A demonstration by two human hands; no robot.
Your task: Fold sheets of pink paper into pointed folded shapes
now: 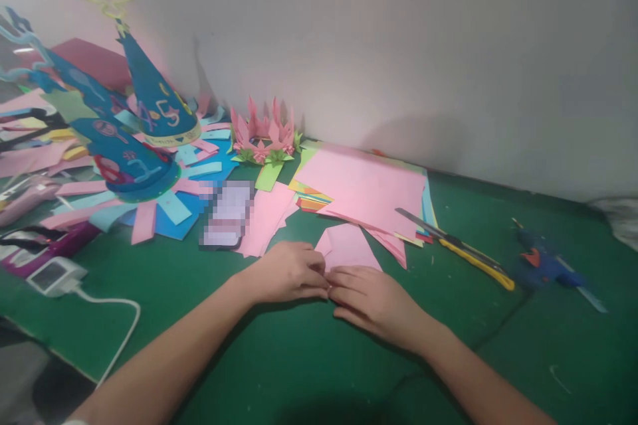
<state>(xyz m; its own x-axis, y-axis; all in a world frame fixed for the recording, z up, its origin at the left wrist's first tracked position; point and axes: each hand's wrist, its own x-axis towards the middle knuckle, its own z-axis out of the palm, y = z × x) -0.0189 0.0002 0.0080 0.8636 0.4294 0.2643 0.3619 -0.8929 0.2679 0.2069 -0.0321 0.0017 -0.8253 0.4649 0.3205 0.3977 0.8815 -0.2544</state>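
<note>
A piece of pink paper (349, 247) with a folded left edge lies on the green table, its near end under my fingers. My left hand (292, 272) is closed, thumb and fingers pinched together at that near end. From the other side, my right hand (371, 299) presses its fingers onto the same spot, fingertips meeting those of the left. The exact fold between the fingertips is hidden. Just beyond lies a stack of pink sheets (369, 176) with coloured sheets beneath, and left of it more pink paper (266, 216).
To the right lie a yellow box cutter (473, 262) and a blue glue gun (545, 265). A pink paper crown (264, 133), a phone (229, 212) and blue cone hats (157, 96) stand or lie left. A white charger (57, 277) trails its cable off the table's front edge.
</note>
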